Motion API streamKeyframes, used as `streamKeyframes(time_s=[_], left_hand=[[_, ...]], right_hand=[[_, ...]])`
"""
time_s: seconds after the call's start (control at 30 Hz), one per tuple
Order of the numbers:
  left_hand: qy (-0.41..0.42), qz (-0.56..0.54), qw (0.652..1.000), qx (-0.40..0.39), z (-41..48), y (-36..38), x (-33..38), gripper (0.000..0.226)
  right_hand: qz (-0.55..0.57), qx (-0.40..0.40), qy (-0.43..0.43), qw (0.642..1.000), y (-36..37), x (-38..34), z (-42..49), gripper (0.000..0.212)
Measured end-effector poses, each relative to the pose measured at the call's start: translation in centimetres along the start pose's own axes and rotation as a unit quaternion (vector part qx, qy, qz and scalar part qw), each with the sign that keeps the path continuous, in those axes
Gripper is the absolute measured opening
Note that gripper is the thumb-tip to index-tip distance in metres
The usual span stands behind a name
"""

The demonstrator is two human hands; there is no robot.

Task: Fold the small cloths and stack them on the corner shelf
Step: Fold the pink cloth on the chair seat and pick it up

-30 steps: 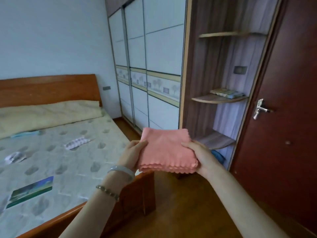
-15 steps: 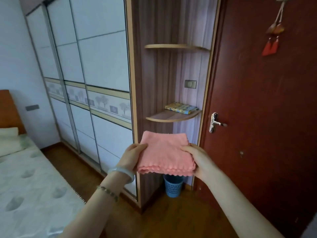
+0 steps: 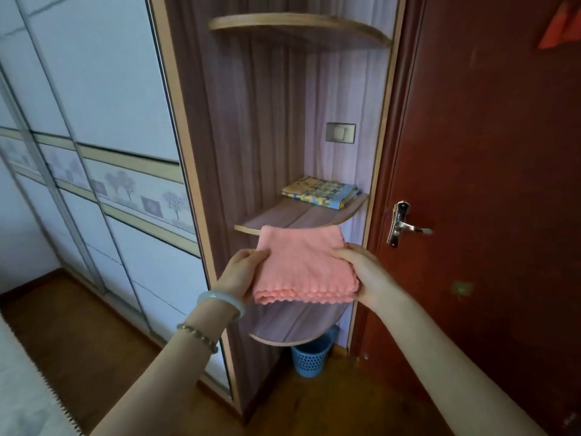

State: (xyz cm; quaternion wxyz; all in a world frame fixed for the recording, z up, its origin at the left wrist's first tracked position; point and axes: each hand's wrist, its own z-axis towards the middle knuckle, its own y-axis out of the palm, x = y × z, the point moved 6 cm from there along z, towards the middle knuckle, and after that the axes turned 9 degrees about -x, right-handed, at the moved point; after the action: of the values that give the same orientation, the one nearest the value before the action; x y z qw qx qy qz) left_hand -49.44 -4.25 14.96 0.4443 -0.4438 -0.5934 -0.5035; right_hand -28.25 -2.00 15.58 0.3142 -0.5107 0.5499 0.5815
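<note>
Head view:

- Folded pink cloths (image 3: 305,265): several layers, scalloped edges facing the camera. Held roughly flat between 2 hands in front of the corner shelf unit.
- Left hand (image 3: 242,275): grips the stack's left edge, thumb on top, fingers hidden underneath. Pale bangle (image 3: 221,302) and bead bracelet (image 3: 198,336) on that wrist.
- Right hand (image 3: 361,272): grips the right edge the same way, thumb over the top layer, fingers under.
- The stack's far edge overlaps the front rim of the middle shelf (image 3: 301,217) in the picture. Cannot tell whether it touches the rim.
- Lower shelf (image 3: 298,322) is below the stack, partly hidden by it.
- Upper shelf (image 3: 298,26) is at the top of the frame, with only its underside and rim visible.
- Folded blue-and-yellow patterned cloth (image 3: 319,192) lies at the back right of the middle shelf, apart from the pink stack.
- Wall switch (image 3: 340,132) sits on the back panel between the upper and middle shelves.
- Blue mesh basket (image 3: 311,357) stands on the wooden floor under the lower shelf.
- Dark red door (image 3: 487,152) is right of the unit, with a metal handle (image 3: 404,226). A red hanging item (image 3: 559,29) is cropped at the top right.
- White sliding wardrobe doors (image 3: 110,121) with a tree-print band are left of the unit.
- Bed edge (image 3: 22,388) shows at the bottom left.
</note>
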Motion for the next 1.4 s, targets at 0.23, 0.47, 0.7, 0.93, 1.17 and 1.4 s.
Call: streamKeyframes(time_s=[0.23, 0.47, 0.7, 0.93, 1.17, 1.4], left_hand=[[0.036, 0.086, 0.994, 0.063, 15.8, -1.2, 0.7, 0.022], [0.039, 0.228, 0.962, 0.143, 28.3, -6.2, 1.4, 0.02], [-0.028, 0.319, 0.929, 0.186, 34.9, -8.2, -1.0, 0.018], [0.05, 0.497, 0.832, 0.242, 35.1, -6.1, 0.9, 0.039], [0.11, 0.739, 0.664, 0.015, 37.4, -3.2, -2.8, 0.068], [0.084, 0.675, 0.732, 0.031, 35.7, -3.3, -1.5, 0.09]], right_hand=[[-0.005, -0.072, 0.03, 0.997, -1.3, -0.9, 18.3, 0.021], [-0.061, -0.097, 0.061, 0.992, 0.2, 0.0, 33.9, 0.031], [-0.142, -0.099, 0.084, 0.981, -0.6, 2.5, 42.5, 0.024], [-0.408, -0.017, -0.098, 0.908, -1.8, -2.8, 46.0, 0.034], [-0.738, -0.269, -0.163, 0.596, 2.8, 3.2, 42.7, 0.066], [-0.676, -0.241, -0.184, 0.671, 3.2, 1.3, 43.1, 0.066]])
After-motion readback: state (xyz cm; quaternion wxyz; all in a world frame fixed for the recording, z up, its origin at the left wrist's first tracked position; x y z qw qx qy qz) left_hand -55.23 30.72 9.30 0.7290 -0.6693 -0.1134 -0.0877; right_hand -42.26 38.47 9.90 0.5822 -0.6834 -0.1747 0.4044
